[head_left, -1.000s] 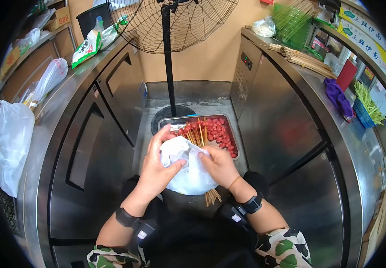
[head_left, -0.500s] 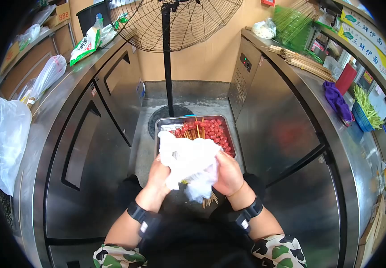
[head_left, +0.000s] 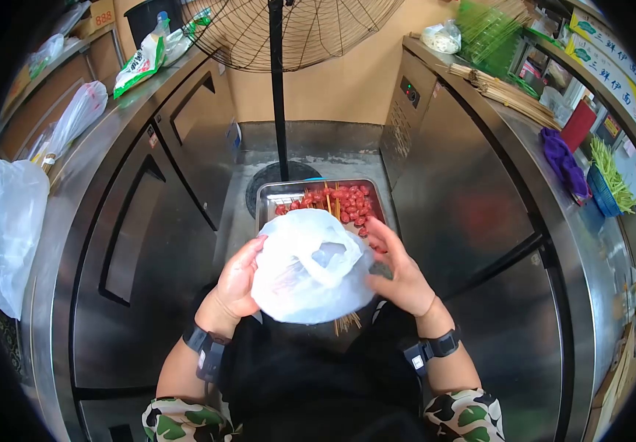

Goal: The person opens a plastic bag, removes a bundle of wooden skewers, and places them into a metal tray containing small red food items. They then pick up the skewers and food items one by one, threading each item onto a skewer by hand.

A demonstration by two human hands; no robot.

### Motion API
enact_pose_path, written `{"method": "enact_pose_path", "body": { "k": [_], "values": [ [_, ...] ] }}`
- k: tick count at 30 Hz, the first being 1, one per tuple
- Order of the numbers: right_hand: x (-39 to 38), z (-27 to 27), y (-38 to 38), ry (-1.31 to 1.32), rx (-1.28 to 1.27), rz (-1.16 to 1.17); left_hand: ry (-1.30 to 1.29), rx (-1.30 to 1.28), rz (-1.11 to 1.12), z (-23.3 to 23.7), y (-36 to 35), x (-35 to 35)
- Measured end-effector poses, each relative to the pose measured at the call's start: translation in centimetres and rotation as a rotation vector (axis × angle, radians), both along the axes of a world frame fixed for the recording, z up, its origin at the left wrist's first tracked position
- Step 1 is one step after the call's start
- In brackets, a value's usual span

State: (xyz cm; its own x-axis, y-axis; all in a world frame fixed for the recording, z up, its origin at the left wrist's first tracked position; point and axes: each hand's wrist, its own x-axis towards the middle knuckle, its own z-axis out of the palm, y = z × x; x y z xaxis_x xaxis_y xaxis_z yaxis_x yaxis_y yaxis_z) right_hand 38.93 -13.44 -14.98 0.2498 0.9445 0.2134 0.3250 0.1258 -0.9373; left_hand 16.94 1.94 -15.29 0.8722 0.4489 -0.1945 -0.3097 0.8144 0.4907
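Note:
A puffed-out white plastic bag is in front of me, its handle loop on top. My left hand grips the bag's left edge, thumb near the rim and the other fingers partly hidden. At its right side, my right hand is open with fingers spread, fingertips close to the plastic. Behind the bag is a metal tray with red meat pieces on wooden skewers. The bag covers the tray's near part. Bare skewer ends stick out below it.
A black-framed floor fan stands beyond the tray. Steel counters flank me on both sides. Bundled skewers, a purple cloth and a blue basket are on the right one; plastic bags hang at the left.
The crumpled white plastic has opened into a rounded bag. My hands have moved apart, the right one letting go of the plastic and spreading its fingers.

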Motion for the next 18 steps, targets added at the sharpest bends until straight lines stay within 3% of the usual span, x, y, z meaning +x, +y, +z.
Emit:
{"method": "enact_pose_path", "body": {
  "k": [2, 3, 6, 10, 12, 13, 16, 18],
  "values": [
    [-1.4, 3.0, 0.3, -0.447, 0.151, 0.086, 0.007, 0.022, -0.049, 0.3, -0.4, 0.9],
    [-2.3, 3.4, 0.6, -0.524, 0.159, 0.061, 0.009, 0.032, -0.079, 0.5, -0.8, 1.3],
    [-1.9, 2.3, 3.0, -0.457, 0.163, 0.053, -0.001, 0.137, -0.193, 0.7, -1.3, 1.7],
    [-0.2, 1.9, 3.1, 0.547, -0.129, 0.295, 0.111, 0.308, -0.248, 1.0, -1.4, 0.9],
    [1.1, 2.7, 2.5, 0.851, -0.034, 0.268, 0.152, 0.586, -0.384, -0.1, -0.6, -0.5],
    [2.1, 2.8, 2.3, 0.961, -0.018, 0.278, 0.172, 0.725, -0.457, -0.6, -0.2, -1.0],
    [3.2, 2.8, 1.9, 1.209, -0.025, 0.288, 0.293, 0.748, -0.673, -0.7, -0.1, -1.3],
    [3.4, 2.8, 1.9, 1.311, -0.029, 0.330, 0.336, 0.799, -0.664, -1.4, 0.2, -1.3]
  ]
}}
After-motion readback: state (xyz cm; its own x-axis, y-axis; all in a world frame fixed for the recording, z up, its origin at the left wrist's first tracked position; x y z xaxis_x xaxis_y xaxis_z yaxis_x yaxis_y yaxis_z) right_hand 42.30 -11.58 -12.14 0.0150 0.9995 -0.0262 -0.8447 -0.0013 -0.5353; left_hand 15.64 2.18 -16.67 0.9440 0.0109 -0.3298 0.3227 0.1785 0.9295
